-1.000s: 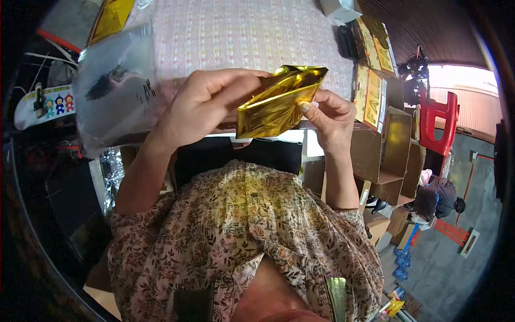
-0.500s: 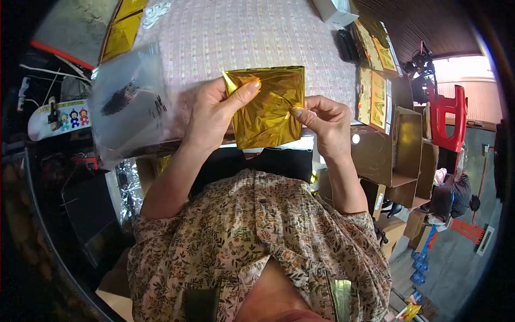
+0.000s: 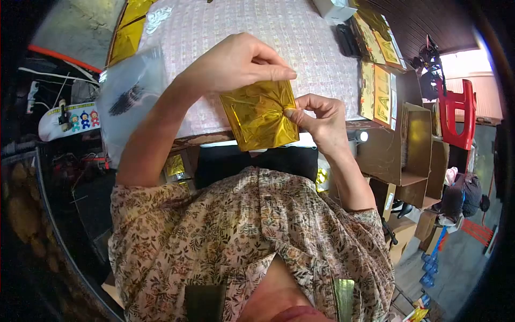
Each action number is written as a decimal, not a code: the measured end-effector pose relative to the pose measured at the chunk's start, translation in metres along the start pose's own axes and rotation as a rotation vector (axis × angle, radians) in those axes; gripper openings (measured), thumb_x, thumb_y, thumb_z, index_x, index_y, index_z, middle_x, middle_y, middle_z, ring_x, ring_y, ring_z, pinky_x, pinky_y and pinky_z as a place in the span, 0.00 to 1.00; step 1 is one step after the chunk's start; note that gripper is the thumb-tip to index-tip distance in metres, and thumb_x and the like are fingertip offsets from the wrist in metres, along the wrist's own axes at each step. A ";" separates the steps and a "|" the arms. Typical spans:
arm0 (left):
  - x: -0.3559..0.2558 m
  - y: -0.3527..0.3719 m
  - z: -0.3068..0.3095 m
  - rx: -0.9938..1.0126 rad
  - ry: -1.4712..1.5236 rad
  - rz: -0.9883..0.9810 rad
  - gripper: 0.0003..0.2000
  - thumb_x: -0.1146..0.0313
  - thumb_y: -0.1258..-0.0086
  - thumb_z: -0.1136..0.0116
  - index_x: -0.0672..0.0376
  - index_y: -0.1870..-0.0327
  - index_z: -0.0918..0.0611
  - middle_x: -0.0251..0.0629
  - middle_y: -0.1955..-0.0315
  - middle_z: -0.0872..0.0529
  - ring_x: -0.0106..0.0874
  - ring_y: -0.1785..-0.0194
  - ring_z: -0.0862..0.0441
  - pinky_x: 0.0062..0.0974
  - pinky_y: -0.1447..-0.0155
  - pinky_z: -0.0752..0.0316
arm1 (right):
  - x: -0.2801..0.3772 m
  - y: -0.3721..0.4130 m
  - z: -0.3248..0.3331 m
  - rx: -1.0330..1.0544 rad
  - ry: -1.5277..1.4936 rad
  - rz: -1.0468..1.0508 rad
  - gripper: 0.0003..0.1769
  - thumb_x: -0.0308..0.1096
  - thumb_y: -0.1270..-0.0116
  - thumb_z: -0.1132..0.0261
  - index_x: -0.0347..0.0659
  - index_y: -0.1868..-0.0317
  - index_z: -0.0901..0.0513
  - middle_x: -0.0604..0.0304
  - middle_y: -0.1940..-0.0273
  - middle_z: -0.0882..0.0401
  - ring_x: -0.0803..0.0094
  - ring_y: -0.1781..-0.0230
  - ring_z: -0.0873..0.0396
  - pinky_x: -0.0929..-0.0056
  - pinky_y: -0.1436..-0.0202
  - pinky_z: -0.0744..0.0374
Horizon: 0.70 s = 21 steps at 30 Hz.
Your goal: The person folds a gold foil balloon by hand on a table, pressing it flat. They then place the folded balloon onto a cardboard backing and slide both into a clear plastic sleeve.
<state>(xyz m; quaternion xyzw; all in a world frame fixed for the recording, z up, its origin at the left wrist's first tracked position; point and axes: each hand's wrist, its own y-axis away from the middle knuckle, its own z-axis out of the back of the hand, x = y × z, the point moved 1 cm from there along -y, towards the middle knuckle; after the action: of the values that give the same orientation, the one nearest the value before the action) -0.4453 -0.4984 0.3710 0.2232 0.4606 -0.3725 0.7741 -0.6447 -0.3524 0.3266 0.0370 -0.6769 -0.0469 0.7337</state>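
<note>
A square, crinkled gold foil packet (image 3: 260,118) is held up at the near edge of the cloth-covered table. My left hand (image 3: 241,64) reaches over its top edge, thumb and fingers closing on the upper right corner. My right hand (image 3: 320,115) pinches the packet's right side between thumb and fingers, and creases run out from that pinch. Left of the packet, a clear plastic bag (image 3: 131,96) with dark marks lies on the table.
Gold foil (image 3: 126,40) lies at the table's far left. A black object (image 3: 347,41), a white box (image 3: 335,8) and printed yellow boxes (image 3: 377,96) stand at the right. Beyond are open cardboard boxes (image 3: 416,142) and a red stool (image 3: 465,115).
My left hand has moved from the packet's left front up and right to its top right corner. My right hand keeps its pinch. The packet is slightly lower at its top and tilted.
</note>
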 end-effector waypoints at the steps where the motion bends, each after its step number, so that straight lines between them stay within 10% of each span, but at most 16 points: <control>1: -0.003 -0.006 -0.002 0.104 0.002 0.041 0.24 0.49 0.31 0.28 0.66 0.52 0.09 0.42 0.64 0.07 0.26 0.61 0.11 0.28 0.54 0.17 | 0.000 0.001 0.001 0.000 0.015 -0.001 0.07 0.29 0.31 0.24 0.33 0.62 0.11 0.66 0.72 0.14 0.85 0.75 0.22 0.82 0.72 0.25; 2: -0.005 -0.009 -0.006 0.062 -0.002 0.007 0.17 0.57 0.24 0.31 0.68 0.58 0.09 0.26 0.74 0.13 0.14 0.66 0.23 0.21 0.60 0.25 | -0.001 0.002 0.002 -0.002 0.013 -0.004 0.07 0.29 0.31 0.24 0.33 0.62 0.11 0.66 0.72 0.14 0.85 0.75 0.22 0.82 0.72 0.25; 9: -0.012 -0.031 -0.011 0.056 -0.118 0.109 0.20 0.53 0.24 0.32 0.66 0.62 0.09 0.26 0.77 0.15 0.14 0.70 0.23 0.21 0.64 0.25 | -0.005 0.000 0.012 -0.065 -0.044 -0.075 0.07 0.28 0.32 0.23 0.33 0.62 0.10 0.65 0.71 0.13 0.85 0.75 0.21 0.82 0.72 0.25; 14: 0.004 -0.031 -0.010 -0.203 0.366 0.152 0.26 0.45 0.24 0.35 0.67 0.52 0.09 0.33 0.63 0.08 0.19 0.59 0.15 0.22 0.50 0.20 | -0.018 -0.004 0.036 -0.112 -0.199 -0.086 0.06 0.26 0.33 0.23 0.32 0.60 0.10 0.62 0.70 0.11 0.84 0.75 0.20 0.84 0.71 0.24; 21: 0.015 -0.051 -0.029 -0.060 0.358 0.164 0.21 0.53 0.20 0.36 0.66 0.47 0.11 0.30 0.58 0.09 0.20 0.53 0.15 0.20 0.44 0.21 | -0.012 0.001 0.084 -0.297 -0.315 -0.068 0.04 0.22 0.34 0.25 0.32 0.60 0.10 0.61 0.67 0.10 0.84 0.70 0.18 0.83 0.64 0.23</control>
<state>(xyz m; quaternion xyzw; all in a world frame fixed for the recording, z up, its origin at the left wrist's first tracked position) -0.4966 -0.5161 0.3442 0.2994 0.5822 -0.2485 0.7138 -0.7298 -0.3493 0.3222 -0.0565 -0.7673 -0.1758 0.6142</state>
